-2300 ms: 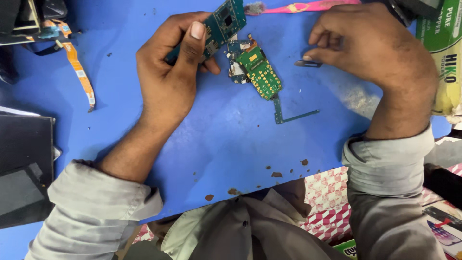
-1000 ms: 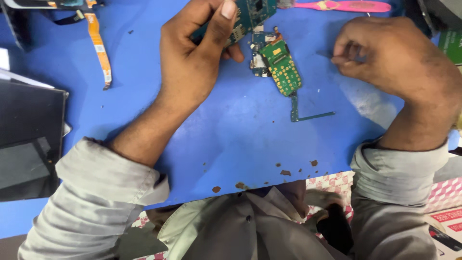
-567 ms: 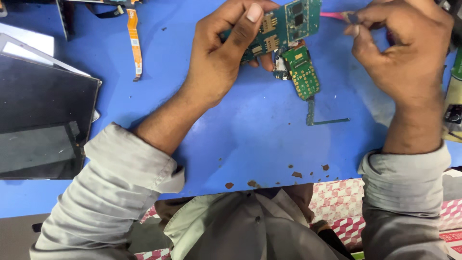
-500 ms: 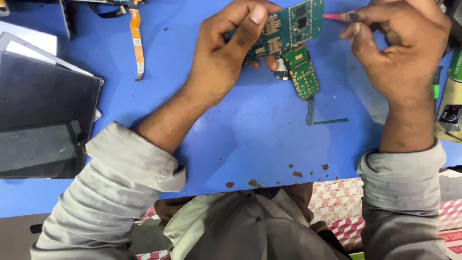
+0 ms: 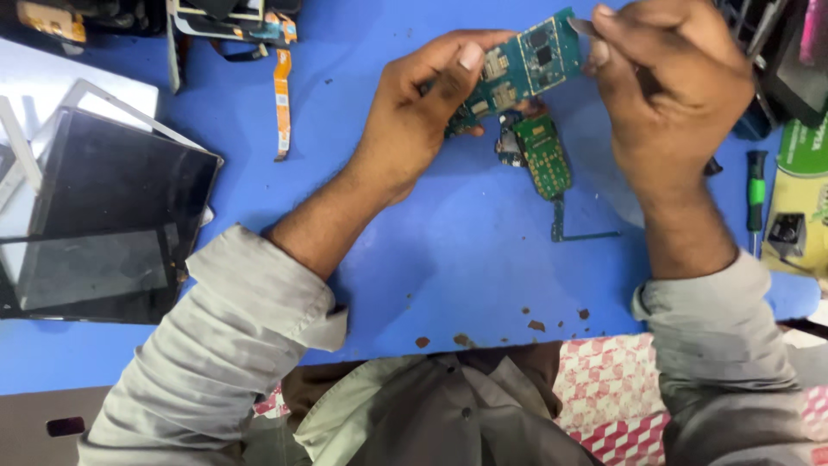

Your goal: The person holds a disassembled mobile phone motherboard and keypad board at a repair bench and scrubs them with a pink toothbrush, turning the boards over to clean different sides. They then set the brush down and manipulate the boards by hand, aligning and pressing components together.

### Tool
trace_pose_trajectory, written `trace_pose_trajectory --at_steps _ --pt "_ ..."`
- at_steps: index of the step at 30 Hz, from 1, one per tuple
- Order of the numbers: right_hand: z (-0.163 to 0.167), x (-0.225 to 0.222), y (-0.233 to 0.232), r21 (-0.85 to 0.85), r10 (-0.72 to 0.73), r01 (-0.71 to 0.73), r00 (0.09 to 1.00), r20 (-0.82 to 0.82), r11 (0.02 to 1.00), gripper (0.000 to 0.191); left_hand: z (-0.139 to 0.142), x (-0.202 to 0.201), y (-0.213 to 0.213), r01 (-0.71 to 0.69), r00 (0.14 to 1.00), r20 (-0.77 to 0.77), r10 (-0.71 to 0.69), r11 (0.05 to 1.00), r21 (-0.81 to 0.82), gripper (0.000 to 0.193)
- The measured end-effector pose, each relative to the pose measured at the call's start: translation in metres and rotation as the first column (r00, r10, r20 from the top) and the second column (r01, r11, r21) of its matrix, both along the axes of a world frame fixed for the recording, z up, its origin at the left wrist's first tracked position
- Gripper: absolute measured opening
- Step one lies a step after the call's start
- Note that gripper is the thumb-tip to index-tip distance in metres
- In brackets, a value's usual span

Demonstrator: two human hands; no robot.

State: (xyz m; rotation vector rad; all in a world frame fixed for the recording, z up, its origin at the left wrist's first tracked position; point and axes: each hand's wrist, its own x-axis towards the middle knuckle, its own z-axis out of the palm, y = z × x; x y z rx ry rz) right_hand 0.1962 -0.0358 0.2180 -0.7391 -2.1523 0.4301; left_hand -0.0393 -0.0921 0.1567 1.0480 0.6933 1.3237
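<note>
Here both hands grip the teal circuit board [image 5: 517, 73], long axis rising rightward.

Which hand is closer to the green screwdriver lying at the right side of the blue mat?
Right. The right hand is up and left of the green screwdriver, fairly close; the left hand is much farther left, holding the teal circuit board.

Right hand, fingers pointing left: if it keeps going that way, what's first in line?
The teal circuit board held up by the left hand. The right hand pinches a thin tool whose tip sits at the board's top right corner; contact can't be told for sure.
</note>
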Motion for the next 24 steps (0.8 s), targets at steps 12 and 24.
trace_pose_trajectory --at_steps 12,24 --pt "-0.017 0.012 -0.013 0.145 -0.032 0.012 0.99 0.14 0.989 0.018 0.008 0.004 -0.004 0.136 0.991 0.007 -0.136 0.991 0.02 0.025" --pt "-0.026 0.011 -0.014 0.025 0.043 -0.043 0.999 0.01 0.999 0.016 0.0 0.007 -0.012 0.184 0.979 0.086 -0.183 0.983 -0.014 0.028"
